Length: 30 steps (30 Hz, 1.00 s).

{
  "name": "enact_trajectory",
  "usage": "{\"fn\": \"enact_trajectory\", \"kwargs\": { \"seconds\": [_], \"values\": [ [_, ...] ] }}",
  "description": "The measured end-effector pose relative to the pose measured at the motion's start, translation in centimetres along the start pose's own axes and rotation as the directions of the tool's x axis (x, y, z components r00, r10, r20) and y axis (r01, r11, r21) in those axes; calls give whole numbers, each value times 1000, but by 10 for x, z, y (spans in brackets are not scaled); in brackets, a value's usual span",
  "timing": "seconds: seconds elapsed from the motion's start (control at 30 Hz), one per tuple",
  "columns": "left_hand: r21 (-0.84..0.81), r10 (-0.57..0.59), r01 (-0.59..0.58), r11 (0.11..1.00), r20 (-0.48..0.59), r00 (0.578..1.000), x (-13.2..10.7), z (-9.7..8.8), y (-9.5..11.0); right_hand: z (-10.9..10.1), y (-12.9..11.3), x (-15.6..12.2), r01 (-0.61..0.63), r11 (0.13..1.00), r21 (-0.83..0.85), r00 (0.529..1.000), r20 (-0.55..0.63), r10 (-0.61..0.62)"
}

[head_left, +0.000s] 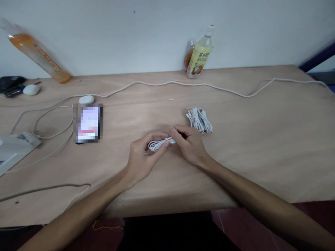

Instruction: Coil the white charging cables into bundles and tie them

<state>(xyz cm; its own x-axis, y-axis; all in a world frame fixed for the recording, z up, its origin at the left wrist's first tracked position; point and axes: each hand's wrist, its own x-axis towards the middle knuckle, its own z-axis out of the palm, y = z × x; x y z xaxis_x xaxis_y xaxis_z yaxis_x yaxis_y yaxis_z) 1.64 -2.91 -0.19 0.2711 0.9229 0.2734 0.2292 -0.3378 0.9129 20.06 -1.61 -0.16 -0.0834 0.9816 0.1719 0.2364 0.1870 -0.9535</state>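
Fingers (178, 136) of both hands are closed on a coiled white cable (156, 144) in the head view. Its loops open out within the curve of the left hand (140, 155), whose index finger runs above the coil and whose thumb lies below it, while the right hand (195, 146) pinches the other end, its thumb near the cinched middle (the rest of its fingers are partly tucked out of sight). Whether the coil touches the brown tabletop (261, 139) beneath, I cannot tell.

Just beyond the right hand lies a bundle of white cables (200, 120), some connectors poking out at its left end. Farther back, a long white cord (170, 82) snakes across the surface, and behind it a drink bottle with a yellow-green label (200, 57) stands by the wall. To the left of the hands, well apart from them, lies a smartphone (89, 122) (its screen is pixelated) with a small white case (86, 100) just behind it. An orange drink bottle (42, 59) is at the far left, tilted in view.
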Motion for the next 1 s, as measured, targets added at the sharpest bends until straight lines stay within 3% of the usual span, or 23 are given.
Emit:
{"fn": "enact_trajectory", "kwargs": {
  "seconds": [0.2,0.3,1.0],
  "values": [
    [187,286,-286,940,28,958,-2,0,-4,-1,0,2,-41,999,10,999,-16,41],
    [247,353,-352,903,41,935,-1,-1,-3,-1,2,2,-68,998,7,998,-14,68],
    [253,308,-308,917,41,951,-1,-5,-4,3,2,-2,-47,998,-34,999,-1,47]
  ]
}}
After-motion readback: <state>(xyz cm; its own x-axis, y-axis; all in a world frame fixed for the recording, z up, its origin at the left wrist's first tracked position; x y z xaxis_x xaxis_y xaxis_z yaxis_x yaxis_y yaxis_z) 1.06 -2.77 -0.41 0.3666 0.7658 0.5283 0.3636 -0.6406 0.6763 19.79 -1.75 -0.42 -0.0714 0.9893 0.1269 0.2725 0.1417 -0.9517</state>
